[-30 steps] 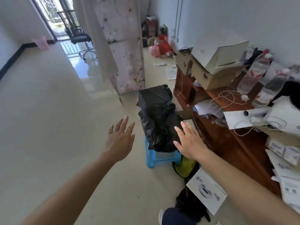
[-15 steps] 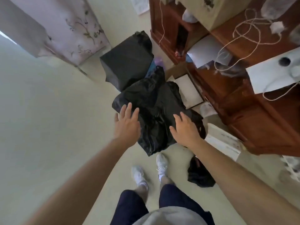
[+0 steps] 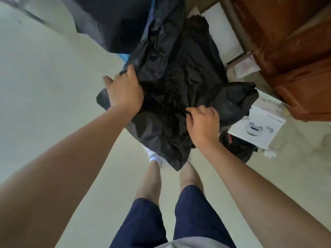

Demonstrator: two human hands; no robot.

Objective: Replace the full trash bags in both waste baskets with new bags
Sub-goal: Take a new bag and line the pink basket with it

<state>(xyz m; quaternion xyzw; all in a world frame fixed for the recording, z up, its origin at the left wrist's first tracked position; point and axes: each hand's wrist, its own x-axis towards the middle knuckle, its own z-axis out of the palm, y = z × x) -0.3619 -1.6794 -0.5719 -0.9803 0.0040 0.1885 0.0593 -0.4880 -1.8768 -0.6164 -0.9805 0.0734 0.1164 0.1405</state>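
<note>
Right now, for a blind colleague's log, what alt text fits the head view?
A person's left hand and right hand grip a crumpled black plastic trash bag above a pale floor. A white cardboard box lies to its right.

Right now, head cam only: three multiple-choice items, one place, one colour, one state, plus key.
1. The white box lies where, relative to the trash bag?
A. to the person's right of it
B. on top of it
C. to the person's left

2. The trash bag is:
A. white
B. black
C. blue

3. The left hand and right hand are:
A. both free
B. flat on the floor
C. both gripping the bag

Key: A, it sits near the wooden cabinet; B, crumpled black plastic; C, fingers of both curl into the plastic.
</note>
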